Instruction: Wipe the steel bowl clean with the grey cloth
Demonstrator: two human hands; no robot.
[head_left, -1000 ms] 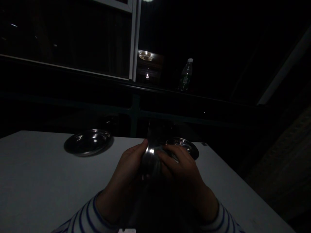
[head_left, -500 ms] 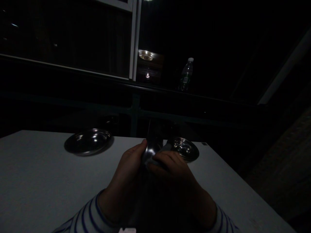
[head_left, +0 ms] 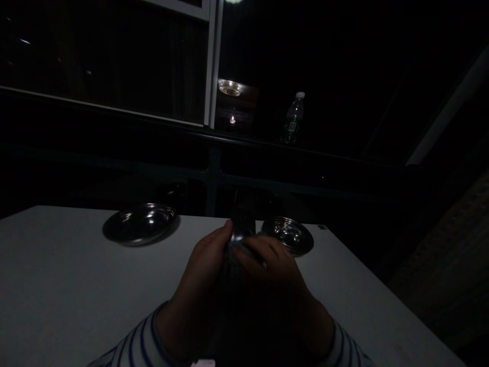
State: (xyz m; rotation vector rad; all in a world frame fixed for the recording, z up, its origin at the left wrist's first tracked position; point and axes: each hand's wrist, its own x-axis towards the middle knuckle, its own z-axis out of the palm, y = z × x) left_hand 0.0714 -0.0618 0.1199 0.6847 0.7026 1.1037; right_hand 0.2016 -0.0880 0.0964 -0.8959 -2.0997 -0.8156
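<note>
The scene is very dark. My left hand [head_left: 202, 270] grips the edge of a shiny steel plate [head_left: 240, 224] held upright on its rim over the white table [head_left: 69, 285]. My right hand [head_left: 275, 265] presses a small cloth-like thing, hard to make out, against the plate's face, fingers curled. Both wrists wear striped sleeves. Most of the held plate is hidden in shadow between my hands.
Two more steel plates lie on the table: one at the back left [head_left: 140, 223], one behind my right hand [head_left: 291, 234]. A plastic bottle [head_left: 292, 118] stands on a dark ledge behind. The table's right edge drops off to a dark floor.
My right hand has slid left and up across the plate's face, toward my left thumb. The bright glint on the plate has faded. My left hand has stayed put.
</note>
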